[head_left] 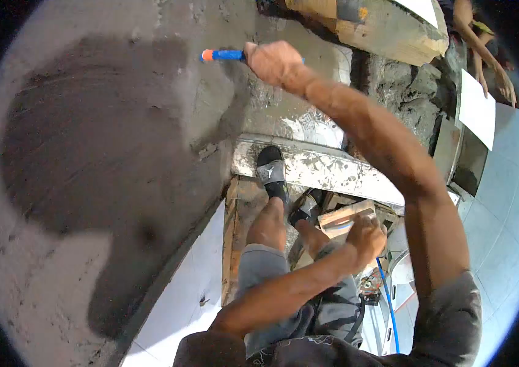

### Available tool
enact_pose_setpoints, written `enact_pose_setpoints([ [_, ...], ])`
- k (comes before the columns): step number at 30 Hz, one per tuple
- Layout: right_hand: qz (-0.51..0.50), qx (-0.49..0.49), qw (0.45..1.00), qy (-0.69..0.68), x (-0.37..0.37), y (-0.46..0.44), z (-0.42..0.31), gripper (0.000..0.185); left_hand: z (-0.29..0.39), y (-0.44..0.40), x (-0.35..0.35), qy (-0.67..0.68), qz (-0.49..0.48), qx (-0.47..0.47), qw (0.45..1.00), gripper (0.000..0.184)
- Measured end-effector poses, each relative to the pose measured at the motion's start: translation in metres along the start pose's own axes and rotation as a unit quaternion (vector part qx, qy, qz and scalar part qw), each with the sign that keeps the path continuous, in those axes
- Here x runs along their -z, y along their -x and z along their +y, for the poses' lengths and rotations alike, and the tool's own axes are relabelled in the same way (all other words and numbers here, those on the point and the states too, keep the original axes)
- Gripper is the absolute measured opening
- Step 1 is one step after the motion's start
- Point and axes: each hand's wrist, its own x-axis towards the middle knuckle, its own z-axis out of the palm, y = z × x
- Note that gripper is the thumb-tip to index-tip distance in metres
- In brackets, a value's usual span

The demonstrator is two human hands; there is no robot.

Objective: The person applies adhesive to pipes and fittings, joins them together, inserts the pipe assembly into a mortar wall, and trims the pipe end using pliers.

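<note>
R hand (275, 64): grip closed rnd blue-orange handle (226, 55), nr grey mortar surface (100, 140) | L hand (366, 240): at wooden board (334, 221), bit blurry, can't tell if grip's holding

Wall (88, 134): matt, cement-like, rough and grainy. Handle (228, 55): smooth, apparently plastic. Plank (333, 174): pale face crusted with mortar-like spatter. Carton (388, 40): dull, stained cardboard. Floor tiles (504, 196) across from me: smooth, faintly glossy. Shorts (262, 264): soft matt cloth.
</note>
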Motion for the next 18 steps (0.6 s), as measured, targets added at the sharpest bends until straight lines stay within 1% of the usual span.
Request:
enact_pose_setpoints([
  [1,-0.022,0.028,0.999,-0.037,0.004,-0.008,0.009,0.026,0.007,-0.004,0.014,-0.003,-0.122,0.006,0.993,0.032],
  [2,-0.165,-0.024,0.972,-0.167,0.018,-0.017,0.016,0.028,0.008,-0.008,0.009,-0.002,-0.151,-0.029,0.988,0.030],
  [3,-0.302,-0.076,0.905,-0.290,0.039,-0.029,0.022,0.031,0.013,-0.015,0.004,-0.001,-0.178,-0.065,0.982,0.029],
  [4,-0.420,-0.127,0.805,-0.399,0.048,-0.037,0.028,0.033,0.023,-0.016,-0.025,-0.013,-0.058,-0.020,0.998,0.018],
  [7,-0.360,-0.130,0.831,-0.404,0.050,-0.032,0.027,0.038,0.014,-0.013,0.015,0.014,0.029,-0.003,0.999,0.016],
  [8,-0.368,-0.048,0.873,-0.318,0.026,-0.039,0.028,0.033,0.008,-0.024,0.000,0.015,-0.003,-0.040,0.999,0.018],
  [9,-0.233,-0.026,0.960,-0.153,0.013,-0.027,0.018,0.034,0.000,-0.031,0.022,0.090,-0.092,-0.002,0.992,0.019],
  [10,-0.083,0.002,0.996,0.020,0.009,-0.009,0.002,0.037,-0.001,-0.031,0.016,0.042,-0.053,0.003,0.998,0.020],
  [11,0.069,0.028,0.979,0.192,0.009,0.007,-0.013,0.040,0.000,-0.029,0.009,-0.004,-0.016,0.007,1.000,0.020],
  [12,0.040,-0.003,0.993,0.113,0.011,0.014,-0.027,0.049,0.000,-0.028,0.012,0.010,-0.023,0.012,1.000,0.020],
  [15,-0.042,-0.036,0.995,0.081,0.017,0.003,-0.021,0.048,-0.007,-0.032,0.028,0.026,-0.047,0.021,0.998,0.020],
  [16,-0.078,-0.030,0.991,0.101,0.015,0.000,-0.021,0.043,-0.011,-0.031,0.034,0.021,-0.061,0.014,0.998,0.020],
  [17,-0.118,0.010,0.992,0.038,0.011,-0.008,-0.013,0.040,-0.015,-0.031,0.040,0.017,-0.073,0.007,0.997,0.020],
  [18,-0.160,0.051,0.985,-0.025,0.001,-0.020,0.005,0.038,-0.019,-0.029,0.044,0.016,-0.055,0.005,0.998,0.019],
])
